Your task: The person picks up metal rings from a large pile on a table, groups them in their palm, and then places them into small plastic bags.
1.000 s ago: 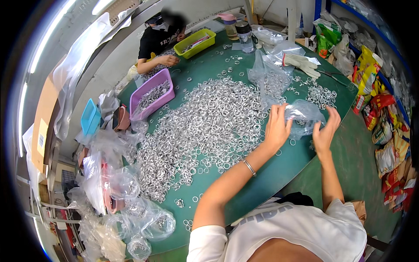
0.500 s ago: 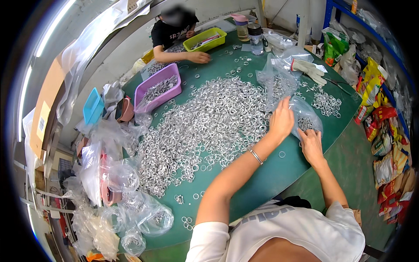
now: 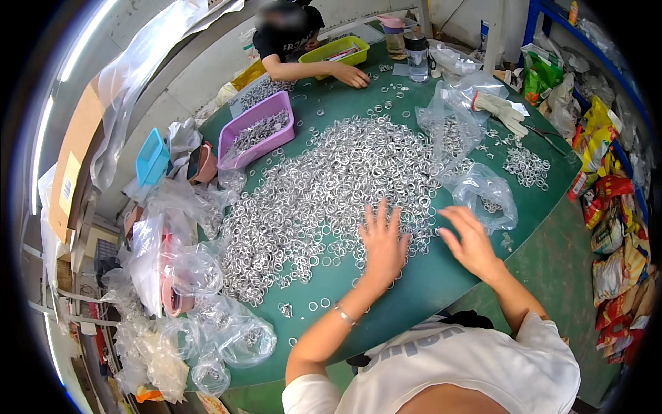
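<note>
A broad heap of small silvery metal rings (image 3: 310, 186) spreads over the green table. My left hand (image 3: 383, 245), a bangle at its wrist, lies with fingers spread at the heap's near right edge, touching the rings. My right hand (image 3: 470, 241) hovers just right of the heap, its thumb apart from the fingers and nothing in its grasp. Beyond it lies a clear plastic bag (image 3: 486, 196) with some rings in it. Another clear bag (image 3: 452, 127) of metal pieces rests farther back, against the heap.
A purple basket (image 3: 289, 134) of metal pieces stands beyond the heap, near a co-worker's hand (image 3: 350, 76) and a green basket (image 3: 362, 55). Two bottles (image 3: 416, 58), a work glove (image 3: 500, 110) and scissors-like handles lie at the back right. Plastic bags (image 3: 234, 331) crowd the left.
Both hands have left the clear bag at the right. My left hand has come down and left to the heap's edge; my right has moved slightly left. The co-worker's hand has shifted right.
</note>
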`<state>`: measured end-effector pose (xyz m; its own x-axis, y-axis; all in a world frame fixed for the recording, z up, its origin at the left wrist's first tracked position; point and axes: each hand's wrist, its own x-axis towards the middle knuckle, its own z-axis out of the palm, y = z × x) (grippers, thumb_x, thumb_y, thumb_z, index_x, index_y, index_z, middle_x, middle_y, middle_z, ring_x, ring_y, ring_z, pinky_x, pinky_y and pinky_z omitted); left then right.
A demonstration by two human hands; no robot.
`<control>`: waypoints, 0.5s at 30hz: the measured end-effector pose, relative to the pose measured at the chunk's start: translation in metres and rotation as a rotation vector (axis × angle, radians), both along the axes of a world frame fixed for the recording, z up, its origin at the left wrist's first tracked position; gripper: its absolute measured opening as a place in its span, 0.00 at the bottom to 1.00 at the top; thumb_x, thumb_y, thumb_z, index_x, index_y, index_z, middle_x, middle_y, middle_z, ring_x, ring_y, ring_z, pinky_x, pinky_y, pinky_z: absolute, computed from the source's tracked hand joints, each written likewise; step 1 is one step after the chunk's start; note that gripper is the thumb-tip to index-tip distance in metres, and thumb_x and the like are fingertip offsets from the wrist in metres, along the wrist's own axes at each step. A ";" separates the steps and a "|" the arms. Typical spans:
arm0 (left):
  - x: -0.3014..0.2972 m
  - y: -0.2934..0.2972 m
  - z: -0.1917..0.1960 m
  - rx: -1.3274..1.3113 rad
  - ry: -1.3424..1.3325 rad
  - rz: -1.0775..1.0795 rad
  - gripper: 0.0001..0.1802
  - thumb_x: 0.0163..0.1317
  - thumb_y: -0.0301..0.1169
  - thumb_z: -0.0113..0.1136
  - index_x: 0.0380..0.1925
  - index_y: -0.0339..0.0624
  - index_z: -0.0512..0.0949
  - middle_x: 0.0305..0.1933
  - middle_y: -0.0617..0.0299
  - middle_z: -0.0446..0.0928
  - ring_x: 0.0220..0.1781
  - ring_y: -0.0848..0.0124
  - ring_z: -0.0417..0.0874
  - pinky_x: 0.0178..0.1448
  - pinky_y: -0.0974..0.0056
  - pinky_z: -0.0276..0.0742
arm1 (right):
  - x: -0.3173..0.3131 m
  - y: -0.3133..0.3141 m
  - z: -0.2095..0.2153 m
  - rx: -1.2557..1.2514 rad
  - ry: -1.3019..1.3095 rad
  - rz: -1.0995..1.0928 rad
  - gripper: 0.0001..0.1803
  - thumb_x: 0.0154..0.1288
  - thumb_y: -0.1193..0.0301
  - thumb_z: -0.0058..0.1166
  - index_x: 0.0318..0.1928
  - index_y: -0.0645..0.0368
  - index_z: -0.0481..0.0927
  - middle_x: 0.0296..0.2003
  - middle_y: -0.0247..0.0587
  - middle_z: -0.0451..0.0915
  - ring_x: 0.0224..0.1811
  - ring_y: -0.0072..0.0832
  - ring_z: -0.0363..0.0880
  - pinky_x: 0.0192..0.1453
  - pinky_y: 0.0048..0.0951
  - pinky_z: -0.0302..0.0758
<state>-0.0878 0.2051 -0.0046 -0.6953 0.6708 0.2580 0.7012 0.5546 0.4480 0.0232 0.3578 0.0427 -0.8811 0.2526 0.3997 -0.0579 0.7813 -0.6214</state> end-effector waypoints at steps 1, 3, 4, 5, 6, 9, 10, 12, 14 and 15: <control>-0.008 -0.009 -0.003 -0.044 0.031 0.073 0.32 0.53 0.33 0.59 0.58 0.43 0.61 0.67 0.48 0.49 0.67 0.41 0.46 0.61 0.33 0.45 | -0.012 -0.004 -0.002 -0.004 -0.009 0.069 0.18 0.55 0.74 0.54 0.48 0.63 0.71 0.47 0.49 0.69 0.51 0.44 0.67 0.53 0.35 0.66; -0.024 -0.024 -0.010 -0.069 0.065 0.176 0.32 0.54 0.35 0.59 0.59 0.43 0.60 0.67 0.47 0.48 0.67 0.40 0.45 0.61 0.33 0.45 | -0.044 -0.008 -0.008 -0.017 -0.027 0.204 0.22 0.56 0.71 0.54 0.52 0.61 0.69 0.53 0.50 0.65 0.57 0.44 0.62 0.58 0.37 0.62; -0.035 -0.027 -0.014 -0.047 0.067 0.207 0.32 0.54 0.36 0.58 0.59 0.43 0.60 0.67 0.47 0.47 0.67 0.40 0.45 0.61 0.33 0.45 | -0.062 -0.008 -0.018 0.055 0.013 0.182 0.24 0.55 0.70 0.55 0.53 0.60 0.68 0.54 0.51 0.63 0.58 0.46 0.60 0.59 0.40 0.60; -0.045 -0.030 -0.017 -0.027 0.070 0.239 0.33 0.55 0.37 0.58 0.60 0.43 0.60 0.67 0.47 0.47 0.67 0.40 0.45 0.61 0.33 0.44 | -0.082 -0.007 -0.028 0.124 0.052 0.161 0.25 0.55 0.68 0.55 0.54 0.59 0.67 0.56 0.52 0.60 0.60 0.48 0.57 0.61 0.44 0.58; -0.056 -0.033 -0.020 -0.032 0.087 0.249 0.32 0.56 0.38 0.56 0.60 0.43 0.59 0.67 0.46 0.47 0.67 0.39 0.44 0.61 0.32 0.45 | -0.102 -0.006 -0.035 0.145 0.090 0.098 0.25 0.55 0.66 0.55 0.54 0.58 0.68 0.56 0.53 0.60 0.60 0.49 0.56 0.61 0.45 0.56; -0.076 -0.032 -0.028 -0.018 0.039 0.233 0.33 0.55 0.39 0.57 0.60 0.42 0.59 0.67 0.44 0.47 0.66 0.39 0.46 0.62 0.36 0.47 | -0.152 -0.002 -0.059 0.199 0.129 -0.117 0.26 0.56 0.60 0.53 0.55 0.56 0.68 0.57 0.56 0.59 0.61 0.52 0.54 0.61 0.48 0.53; -0.078 -0.032 -0.029 -0.017 0.057 0.203 0.33 0.55 0.38 0.58 0.60 0.42 0.59 0.66 0.43 0.48 0.66 0.39 0.47 0.63 0.38 0.48 | -0.159 -0.002 -0.068 0.235 0.142 -0.156 0.27 0.57 0.58 0.52 0.55 0.55 0.68 0.57 0.56 0.59 0.61 0.53 0.53 0.62 0.50 0.52; -0.079 -0.037 -0.037 0.002 0.091 0.150 0.33 0.53 0.37 0.59 0.59 0.42 0.60 0.65 0.42 0.50 0.64 0.40 0.50 0.63 0.42 0.51 | -0.158 -0.014 -0.074 0.329 0.116 -0.177 0.28 0.58 0.56 0.51 0.56 0.53 0.67 0.59 0.56 0.57 0.63 0.55 0.50 0.61 0.57 0.49; -0.077 -0.046 -0.042 0.044 0.133 0.099 0.33 0.52 0.35 0.60 0.58 0.41 0.62 0.62 0.41 0.54 0.62 0.41 0.54 0.63 0.46 0.54 | -0.145 -0.026 -0.078 0.255 0.105 -0.048 0.28 0.57 0.55 0.52 0.56 0.52 0.67 0.59 0.55 0.56 0.64 0.54 0.48 0.61 0.59 0.47; -0.077 -0.050 -0.045 0.113 0.128 0.088 0.30 0.50 0.31 0.60 0.55 0.41 0.65 0.56 0.43 0.60 0.58 0.44 0.59 0.61 0.48 0.57 | -0.138 -0.034 -0.078 0.303 0.073 -0.031 0.27 0.57 0.55 0.52 0.55 0.51 0.68 0.59 0.54 0.57 0.64 0.53 0.49 0.63 0.59 0.45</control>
<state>-0.1644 0.1550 -0.0492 -0.7066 0.5707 0.4185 0.7076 0.5672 0.4214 -0.1150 0.3242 -0.0356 -0.8410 0.1381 0.5231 -0.0675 0.9325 -0.3548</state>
